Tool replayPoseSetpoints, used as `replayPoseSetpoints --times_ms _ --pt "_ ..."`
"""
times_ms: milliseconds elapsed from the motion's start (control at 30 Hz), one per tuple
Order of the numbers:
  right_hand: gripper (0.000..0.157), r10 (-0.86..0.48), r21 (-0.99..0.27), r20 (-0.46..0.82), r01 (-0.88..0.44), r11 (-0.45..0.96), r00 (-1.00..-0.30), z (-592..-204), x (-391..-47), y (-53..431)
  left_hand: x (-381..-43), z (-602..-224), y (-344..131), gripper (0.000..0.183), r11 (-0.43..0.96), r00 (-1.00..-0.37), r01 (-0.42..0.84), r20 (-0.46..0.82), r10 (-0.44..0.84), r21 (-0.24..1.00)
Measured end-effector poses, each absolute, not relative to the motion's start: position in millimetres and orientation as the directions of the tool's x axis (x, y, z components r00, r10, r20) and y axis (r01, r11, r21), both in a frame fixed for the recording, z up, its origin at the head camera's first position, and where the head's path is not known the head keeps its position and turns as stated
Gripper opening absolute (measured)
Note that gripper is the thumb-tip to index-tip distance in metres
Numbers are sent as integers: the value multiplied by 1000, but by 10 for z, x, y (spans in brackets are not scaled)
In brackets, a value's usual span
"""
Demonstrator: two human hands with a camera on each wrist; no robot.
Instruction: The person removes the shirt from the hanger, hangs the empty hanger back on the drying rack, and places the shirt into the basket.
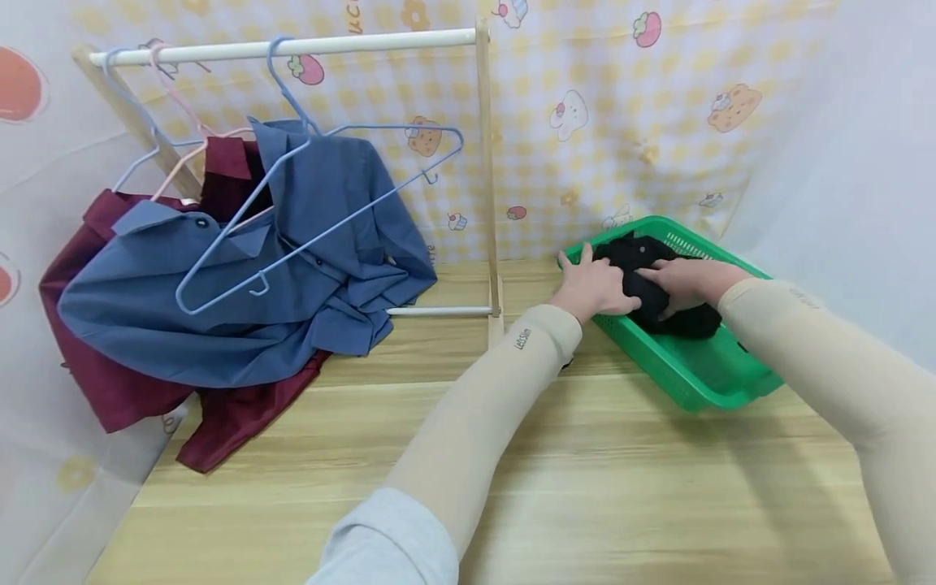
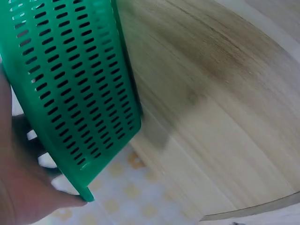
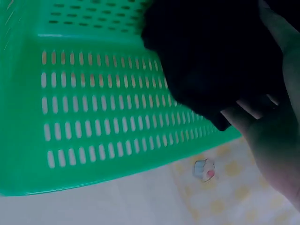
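Note:
A bundle of black cloth [image 1: 629, 256], probably a garment, lies bunched in a green plastic basket [image 1: 676, 378] on the right side of the table. My left hand [image 1: 595, 288] reaches over the basket's near left rim with its fingers spread, touching the cloth's left side. In the left wrist view, part of that hand [image 2: 28, 187] shows beside the basket's slotted wall [image 2: 77, 89]. My right hand [image 1: 691, 284] grips the cloth from the right, thumb and fingers apart around a fold. In the right wrist view, its fingers [image 3: 239, 117] reach under the dark cloth [image 3: 206, 61].
A clothes rack with a white rail [image 1: 380, 42] and wooden posts [image 1: 488, 179] stands at the left. Blue shirts [image 1: 212, 292] and maroon clothing [image 1: 249, 414] are on it. An angled blue hanger [image 1: 351, 213] hangs in front. A patterned curtain [image 1: 621, 162] covers the back.

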State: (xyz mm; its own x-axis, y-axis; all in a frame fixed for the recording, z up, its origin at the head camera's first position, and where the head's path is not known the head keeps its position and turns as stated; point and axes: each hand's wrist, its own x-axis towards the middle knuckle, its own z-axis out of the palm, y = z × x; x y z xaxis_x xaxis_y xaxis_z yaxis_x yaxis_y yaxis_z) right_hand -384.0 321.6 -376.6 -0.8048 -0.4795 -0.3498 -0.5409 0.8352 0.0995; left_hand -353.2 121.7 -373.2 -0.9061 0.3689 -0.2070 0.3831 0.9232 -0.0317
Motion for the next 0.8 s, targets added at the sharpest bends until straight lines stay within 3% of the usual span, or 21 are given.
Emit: replayPoseSetpoints --times_ms 167,433,633,800 --pt "100 -442 101 -422 -525 845 -792 -3807 -3796 3092 -3539 -3750 1235 65 919 -875 385 -346 337 -78" --pt "103 -383 121 -465 -486 865 -798 -3740 -3776 3019 -3513 -3754 1259 66 922 -864 381 -381 329 -68" --pt "108 -259 108 -554 -377 920 -791 -3273 -3724 2874 -3532 -3482 986 76 890 -827 440 -335 452 115" --pt "105 -320 -36 -581 -369 929 -749 -2729 -3632 2775 -3588 -3183 631 73 826 -790 508 -249 560 246"
